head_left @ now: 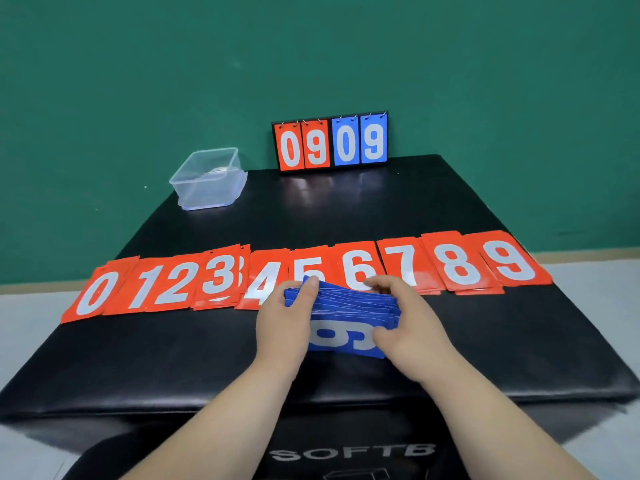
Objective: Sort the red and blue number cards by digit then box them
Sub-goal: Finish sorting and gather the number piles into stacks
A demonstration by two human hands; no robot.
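White lettering [349, 453] on the front face of the black padded counter [173, 358] reads "SOFTB", the rest cut off. Above it, two bare forearms reach in. The left hand [282, 327] and right hand [412, 323] clasp one thick stack of blue cards [353, 301] from either end, fingers curled over its far edge. The stack is too tightly packed to count. A single blue card [346, 342] shows beneath it, its white digit half covered by both hands and unreadable as 6 or 9.

Just behind, ten piles of red cards [457, 265] lie in one overlapping row, left to right 0 through 9. The blue stack hides the lower parts of 4, 5 and 6. Extra edges peek from under several piles, their depth unclear.

At the far left corner stands one clear plastic box [207, 178]. At the back edge, one flip scoreboard [332, 142] shows four cards, two red and two blue, reading 0 9 0 9, against a green wall [138, 81].
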